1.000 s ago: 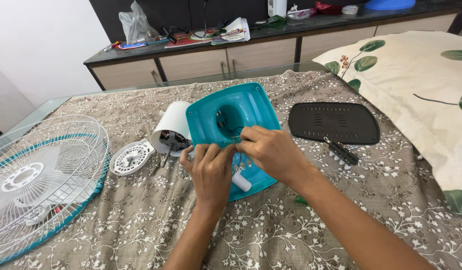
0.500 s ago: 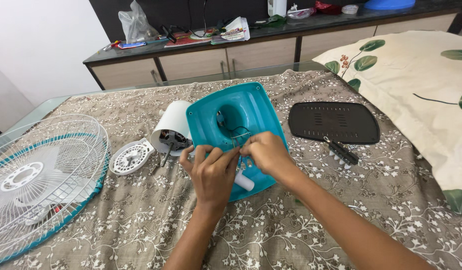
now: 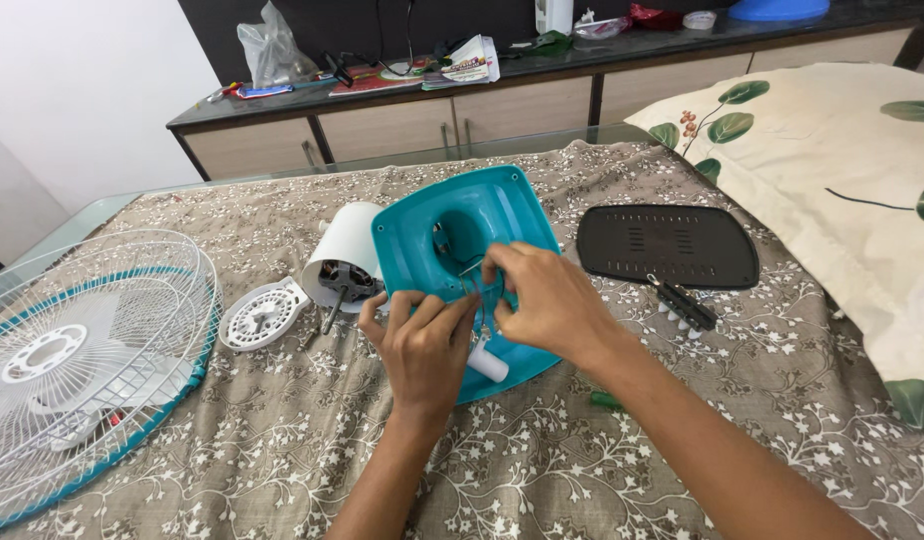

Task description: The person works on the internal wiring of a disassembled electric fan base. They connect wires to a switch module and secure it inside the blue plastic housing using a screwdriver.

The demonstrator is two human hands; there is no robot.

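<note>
Teal fan base, tilted up near the middle of the floral tablecloth, resting against white motor housing. Left hand, fingers pinched together on thin wires at the base's opening. Right hand, fingertips closed on the same wires. White cylinder just below both hands. Wire fan guard at the left edge, black cover plate toward the right.

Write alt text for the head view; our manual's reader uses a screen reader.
Two bare hands, left hand and right hand, pinch thin wires over a teal fan base cover on a floral cloth. A white motor housing, wire fan guard and black base plate lie nearby.
</note>
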